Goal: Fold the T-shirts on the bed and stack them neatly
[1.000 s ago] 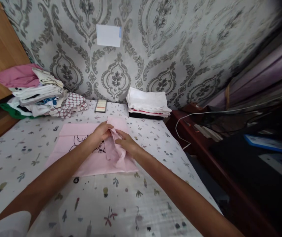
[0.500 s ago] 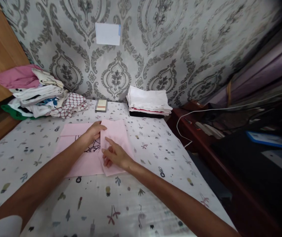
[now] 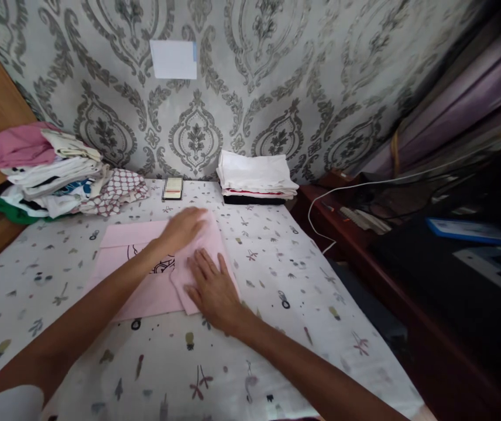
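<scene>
Nearby, the bed: white with little pictures printed on it; the person's arms reach across it.
Right hand: palm down on the pink cloth, fingers a bit apart. Its grip isn't pinching anything; it looks like it is pressing.
Pink cloth: lying on the bed, in front of the person. Its right side is turned over into a flap, and a black line drawing peeks out beside it.
How it feels, my guess: light, soft and floppy, easy to wrinkle, not easy to break. I'd hold it by the flap's two corners, near and far, so it doesn't sag.
Left hand: over the far end of the flap. It's blurry, so I can't tell if its grip is together or apart.
Behind the cloth: a neat white stack to the right, a small pale card in the middle, a messy clothes pile to the left.
Wall: grey swirls, with white paper on it.
</scene>
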A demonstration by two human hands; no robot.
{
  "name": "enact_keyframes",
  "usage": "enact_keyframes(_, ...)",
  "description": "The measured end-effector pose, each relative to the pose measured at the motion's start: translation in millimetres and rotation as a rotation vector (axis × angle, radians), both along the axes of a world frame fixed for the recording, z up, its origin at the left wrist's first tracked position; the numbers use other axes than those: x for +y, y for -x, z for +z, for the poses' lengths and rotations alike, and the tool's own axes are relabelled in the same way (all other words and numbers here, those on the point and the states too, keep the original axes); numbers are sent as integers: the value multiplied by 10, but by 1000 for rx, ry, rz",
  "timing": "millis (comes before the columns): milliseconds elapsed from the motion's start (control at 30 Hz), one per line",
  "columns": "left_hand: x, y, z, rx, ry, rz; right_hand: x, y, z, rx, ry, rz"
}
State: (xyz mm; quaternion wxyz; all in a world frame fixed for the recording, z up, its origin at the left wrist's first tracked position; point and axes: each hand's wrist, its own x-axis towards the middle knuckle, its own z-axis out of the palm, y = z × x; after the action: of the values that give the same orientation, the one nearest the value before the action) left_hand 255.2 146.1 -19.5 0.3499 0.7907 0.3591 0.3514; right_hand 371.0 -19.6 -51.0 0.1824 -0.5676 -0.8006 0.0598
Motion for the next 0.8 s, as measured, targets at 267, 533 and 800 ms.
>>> enact_keyframes(267,387,-492,-451,193,56,-228,-50,71,-30,-45,111,12)
enact_keyframes(533,681,-501,-341,215,21,-131,-302,139,28,40,157,113)
enact_keyframes(800,312,66,-195,108,58,8,-255,-434,185,343,143,-302)
